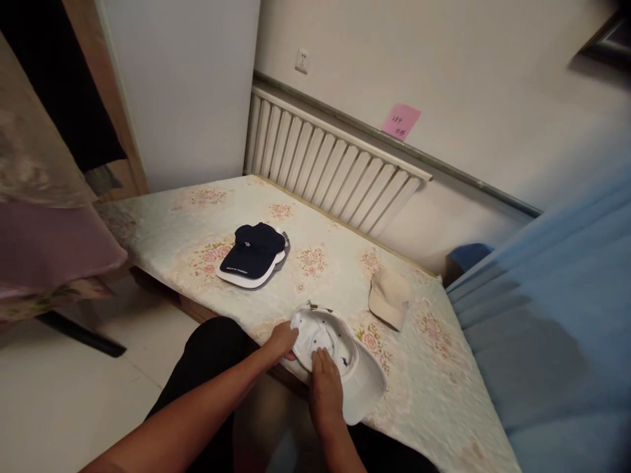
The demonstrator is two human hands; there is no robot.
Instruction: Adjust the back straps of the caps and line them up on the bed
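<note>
one white baseball cap (353, 369), at floral bedcover (328, 295)'s near edge: left hand (284, 339) pinches it; right hand (326, 386) lies against it, grip unclear. beyond: beige baseball cap (390, 295); navy baseball cap (257, 248).

A hand could pass over the flowered cover (340, 282) between the stacked caps (254, 253) and the beige cap (389, 297), or behind the stack. The radiator (320, 157) and wall (473, 112) bar the far side; the white cap (357, 374) obstructs the near edge, the blue curtain (557, 315) the right.
</note>
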